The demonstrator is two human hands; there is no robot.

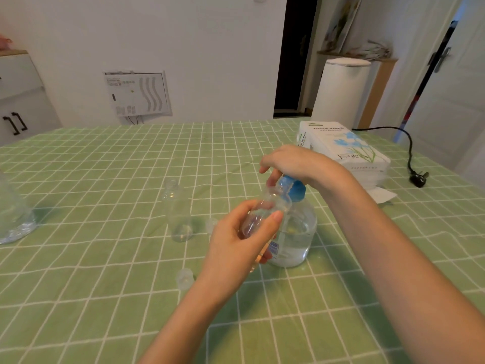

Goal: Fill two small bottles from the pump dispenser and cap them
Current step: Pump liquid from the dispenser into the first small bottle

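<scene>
While the left hand is gripping a small bottle of clear, thin-walled plastic, its thumb and fingers are curling round the lower body. The rounded shoulder and open neck are sticking out above the fingertips, tilting up and to the right toward the blue pump head. The right hand is lying over the top of the pump dispenser, a squat, round-shouldered clear jug partly holding clear liquid and wearing a glossy blue plastic pump. Its fingers are bending down over the front of the pump head, and one fingertip is hanging just beside the held bottle's mouth. The dispenser is standing upright on the tablecloth, a soft green fabric crossed by a white grid and lying slightly rumpled. A second bottle, the same clear slim cylinder, is standing uncapped to the left of the hands, apart from them. Two small translucent caps are lying on the cloth, one cap just right of that bottle and another cap nearer the viewer, beside the left wrist.
</scene>
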